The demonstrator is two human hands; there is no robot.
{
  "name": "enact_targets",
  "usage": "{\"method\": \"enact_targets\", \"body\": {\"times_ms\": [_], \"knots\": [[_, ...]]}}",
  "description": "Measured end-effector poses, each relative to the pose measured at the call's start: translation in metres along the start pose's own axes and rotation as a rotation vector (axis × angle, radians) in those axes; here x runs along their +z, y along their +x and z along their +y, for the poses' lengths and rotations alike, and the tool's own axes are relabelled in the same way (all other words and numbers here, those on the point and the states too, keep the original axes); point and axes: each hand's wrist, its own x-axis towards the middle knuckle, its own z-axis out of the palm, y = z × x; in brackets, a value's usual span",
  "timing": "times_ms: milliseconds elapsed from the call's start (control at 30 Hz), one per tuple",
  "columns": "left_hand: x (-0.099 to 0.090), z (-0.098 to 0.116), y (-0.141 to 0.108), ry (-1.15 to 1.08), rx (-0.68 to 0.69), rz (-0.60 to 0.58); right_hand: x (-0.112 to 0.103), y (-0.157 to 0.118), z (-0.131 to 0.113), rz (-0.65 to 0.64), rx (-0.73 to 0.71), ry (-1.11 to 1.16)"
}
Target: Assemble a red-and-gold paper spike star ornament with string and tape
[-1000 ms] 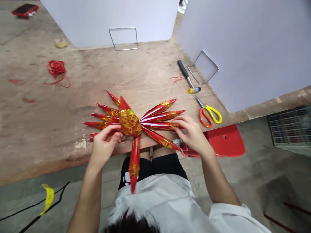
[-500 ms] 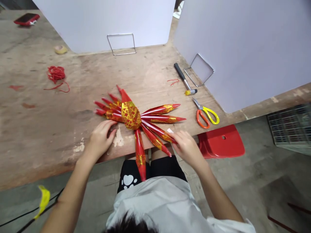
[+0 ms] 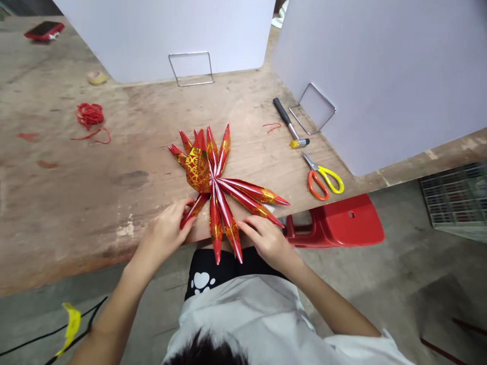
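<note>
A red and gold folded-paper ornament (image 3: 224, 195) lies at the table's front edge, its long pointed spikes fanned out from a tied centre. At its left side is a rounded gold-patterned part (image 3: 197, 170). My left hand (image 3: 167, 228) is closed on a spike at the lower left, thumb on one side and fingers on the other. On the right, my right hand (image 3: 268, 241) has its bent fingertips at the edge of a spike that points towards me. Two of the spikes stick out past the table edge over my lap.
Scissors (image 3: 323, 177) with orange and yellow handles and a small hammer (image 3: 291, 124) lie to the right. Red cord (image 3: 90, 115), a tape roll (image 3: 96, 77) and a phone (image 3: 44, 30) are at left. White panels (image 3: 163, 35) stand behind; a red stool (image 3: 348, 220) is below.
The ornament has turned and its spikes have shifted round. My left hand has moved right and taken hold of a spike. My right hand has moved left to a different spike.
</note>
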Motion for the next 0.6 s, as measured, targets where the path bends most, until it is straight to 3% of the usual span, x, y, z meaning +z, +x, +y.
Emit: {"method": "enact_targets", "body": {"times_ms": [167, 300, 433, 600], "knots": [[0.002, -0.016, -0.009, 0.296, 0.069, 0.223, -0.004, 0.021, 0.006, -0.061, -0.157, -0.071], [0.008, 0.006, -0.023, 0.238, 0.219, 0.48, -0.01, 0.034, 0.008, -0.14, -0.289, -0.106], [0.02, 0.037, -0.029, -0.036, 0.508, 0.347, -0.017, 0.047, 0.012, -0.181, -0.423, -0.169], [0.023, 0.041, -0.02, 0.038, 0.517, 0.188, -0.02, 0.064, 0.018, -0.14, -0.608, -0.25]]}}
